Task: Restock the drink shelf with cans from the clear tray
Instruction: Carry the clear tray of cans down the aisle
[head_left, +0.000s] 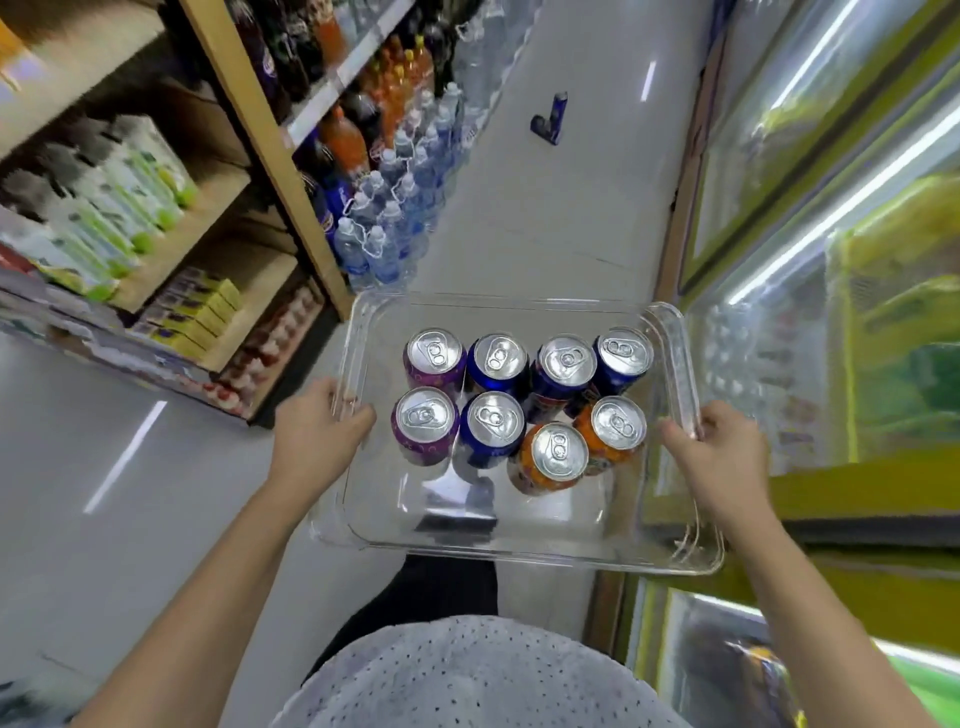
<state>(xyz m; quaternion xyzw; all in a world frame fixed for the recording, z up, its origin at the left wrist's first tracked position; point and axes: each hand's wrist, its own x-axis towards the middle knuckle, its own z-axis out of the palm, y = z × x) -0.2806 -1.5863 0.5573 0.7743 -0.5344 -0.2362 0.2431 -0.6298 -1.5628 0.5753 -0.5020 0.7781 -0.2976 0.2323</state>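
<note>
Cans (524, 402) in clear tray (519, 545), labels seemingly unreadable

The clear tray (670, 332) is carrying eight upright cans: two purple cans (435, 358), four blue cans (497, 364) and two orange cans (556, 457). They are standing close together in its far half. Further away, on the grey floor (571, 208), two dark blue cans (551, 119), it seems, are resting.

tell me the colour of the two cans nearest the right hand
Orange cans, silver tops, seen in the head view.
</note>
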